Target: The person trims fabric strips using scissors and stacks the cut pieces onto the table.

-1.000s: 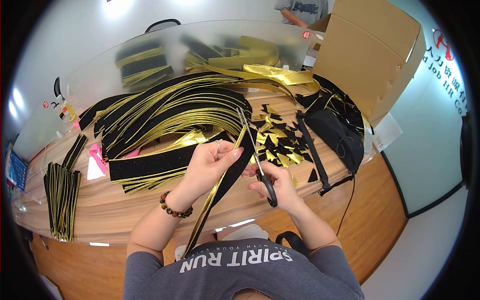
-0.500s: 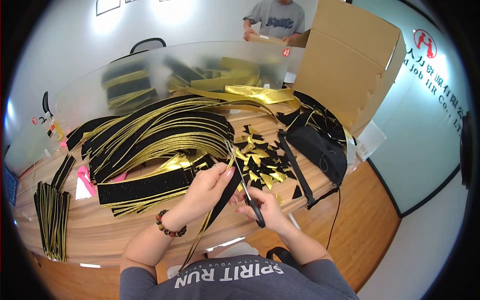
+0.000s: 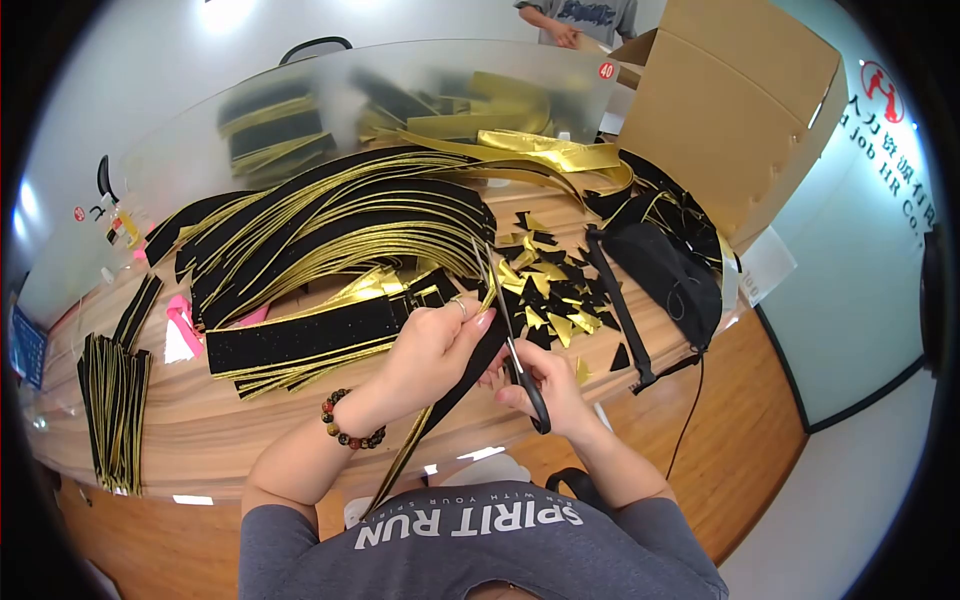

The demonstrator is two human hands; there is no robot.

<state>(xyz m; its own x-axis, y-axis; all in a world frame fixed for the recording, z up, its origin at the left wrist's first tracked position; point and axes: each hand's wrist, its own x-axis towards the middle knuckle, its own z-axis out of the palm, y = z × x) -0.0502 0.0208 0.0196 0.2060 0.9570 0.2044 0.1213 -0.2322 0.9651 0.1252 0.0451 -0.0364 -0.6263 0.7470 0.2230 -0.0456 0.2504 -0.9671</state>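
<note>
My left hand (image 3: 440, 345) pinches the upper end of a black ribbon strip (image 3: 478, 368) with gold edges. The strip hangs down past the table edge toward my lap. In my right hand (image 3: 548, 385) are scissors (image 3: 540, 408) with black handles, their blades pointing away from me beside the pinched ribbon end. The blade tips look slightly apart. Whether the blades touch the ribbon I cannot tell. Just beyond my hands lies a large pile of black and gold ribbon strips (image 3: 340, 235). Small black and gold offcuts (image 3: 565, 300) are scattered to the right of the blades.
A flat ribbon bundle (image 3: 300, 335) lies left of my left hand, and another bundle (image 3: 112, 410) overhangs the left table edge. A black pouch (image 3: 660, 285) with a strap sits at right. Behind stand a frosted divider (image 3: 340, 70), a cardboard box (image 3: 740, 110) and a person (image 3: 585, 15).
The view has shifted, so the table and its contents appear higher and farther right. Both hands keep their hold on the ribbon and scissors, with little visible change between them.
</note>
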